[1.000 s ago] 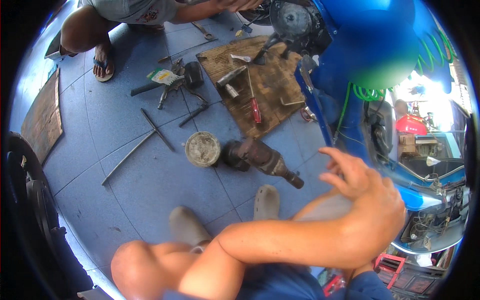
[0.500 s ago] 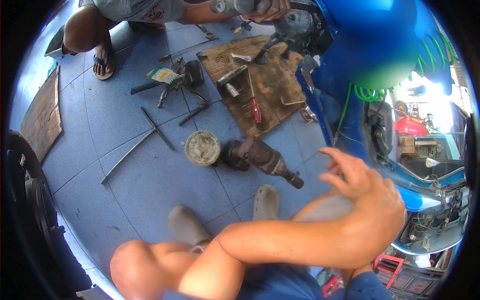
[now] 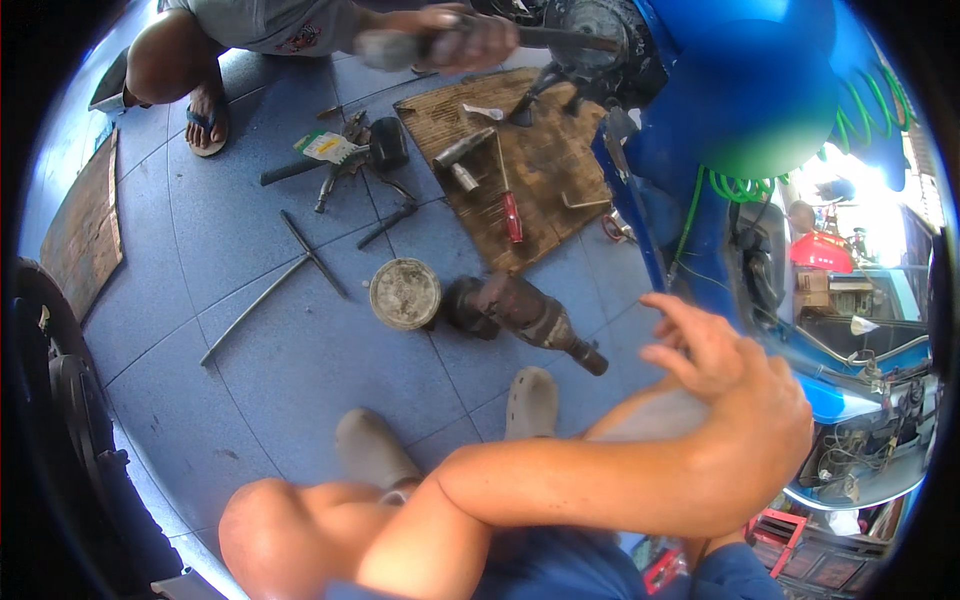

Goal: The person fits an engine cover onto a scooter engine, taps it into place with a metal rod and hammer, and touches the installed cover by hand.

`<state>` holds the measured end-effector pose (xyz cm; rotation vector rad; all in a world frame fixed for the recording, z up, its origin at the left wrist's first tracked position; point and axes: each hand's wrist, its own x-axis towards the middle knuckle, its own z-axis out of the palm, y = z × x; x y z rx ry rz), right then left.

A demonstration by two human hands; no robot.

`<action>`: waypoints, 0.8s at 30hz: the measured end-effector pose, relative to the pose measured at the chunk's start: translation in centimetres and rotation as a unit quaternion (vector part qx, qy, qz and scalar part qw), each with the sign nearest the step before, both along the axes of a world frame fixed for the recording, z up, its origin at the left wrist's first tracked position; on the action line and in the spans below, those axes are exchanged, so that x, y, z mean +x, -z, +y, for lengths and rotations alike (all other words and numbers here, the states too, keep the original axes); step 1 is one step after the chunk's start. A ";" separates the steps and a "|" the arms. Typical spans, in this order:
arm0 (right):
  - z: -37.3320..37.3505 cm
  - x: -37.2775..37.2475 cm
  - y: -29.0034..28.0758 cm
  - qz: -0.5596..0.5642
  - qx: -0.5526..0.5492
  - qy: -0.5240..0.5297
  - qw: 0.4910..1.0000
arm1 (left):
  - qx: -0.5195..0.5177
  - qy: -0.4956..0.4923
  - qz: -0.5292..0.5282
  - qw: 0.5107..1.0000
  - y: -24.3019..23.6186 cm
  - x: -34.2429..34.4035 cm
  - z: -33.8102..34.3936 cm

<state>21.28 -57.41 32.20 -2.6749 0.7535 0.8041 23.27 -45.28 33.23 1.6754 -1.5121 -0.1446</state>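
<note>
My left forearm lies across my lap toward the right, and its hand folds in close to my right hand (image 3: 705, 350); the two overlap, so the left fingers are hard to make out. The right hand is raised beside the blue bodywork (image 3: 690, 235), thumb and forefinger apart, holding nothing. Left of it on the floor lies a rusty, grimy metal part (image 3: 525, 312) with a stub end. Beside that part stands a round, pale-topped can (image 3: 405, 293). Across from me, a crouching person's hand (image 3: 470, 42) grips a blurred grey tool; a dark bar (image 3: 575, 38) reaches the greasy round metal housing (image 3: 600, 32).
On stained cardboard (image 3: 560, 150) lie a red screwdriver (image 3: 512, 217), a socket tool (image 3: 465, 148) and a hex key (image 3: 585, 204). A black-headed mallet (image 3: 388, 144) and T-handle wrench (image 3: 260, 305) are on the tiles. Green coiled hose (image 3: 740, 187) hangs at right; a tyre (image 3: 50, 300) is at left.
The other person's hand and grey tool have moved left and slightly down, and the dark bar now shows against the housing. My own arms have stayed still.
</note>
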 end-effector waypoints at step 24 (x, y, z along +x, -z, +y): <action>0.3 -0.3 0.1 -0.018 -0.013 0.001 1.000 | 0.001 0.020 0.004 1.000 -0.5 1.0 0.3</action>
